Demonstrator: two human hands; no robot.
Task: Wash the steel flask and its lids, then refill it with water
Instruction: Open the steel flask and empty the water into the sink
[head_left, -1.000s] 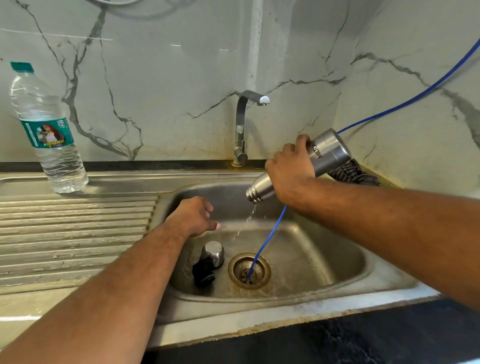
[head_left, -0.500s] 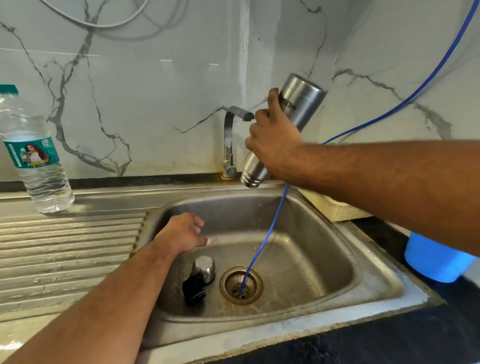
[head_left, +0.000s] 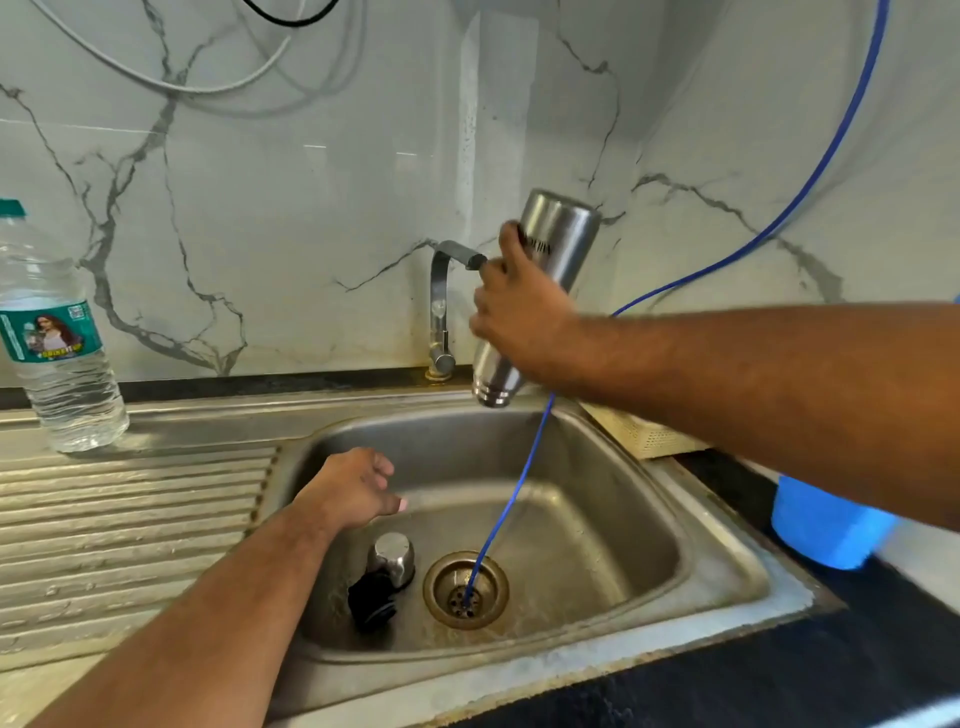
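Steel flask (head_left: 545, 270) inverted, clasped in my right hand (head_left: 524, 317); left hand (head_left: 353, 493) loose, empty; I'd keep the mouth over the sink (head_left: 597, 525) when draining.

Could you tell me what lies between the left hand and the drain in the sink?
In the head view, the steel lid and black lid lie between the left hand and drain.

The right hand (head_left: 519, 317) covers the middle of the steel flask (head_left: 556, 244); its lettering is partly hidden and unreadable. The tap (head_left: 441, 306) spout end sits behind that hand. The plastic bottle (head_left: 57, 338) is cut by the left edge. The blue container (head_left: 826, 525) is part-hidden behind the forearm. The blue hose (head_left: 509, 499) leaves the top edge.
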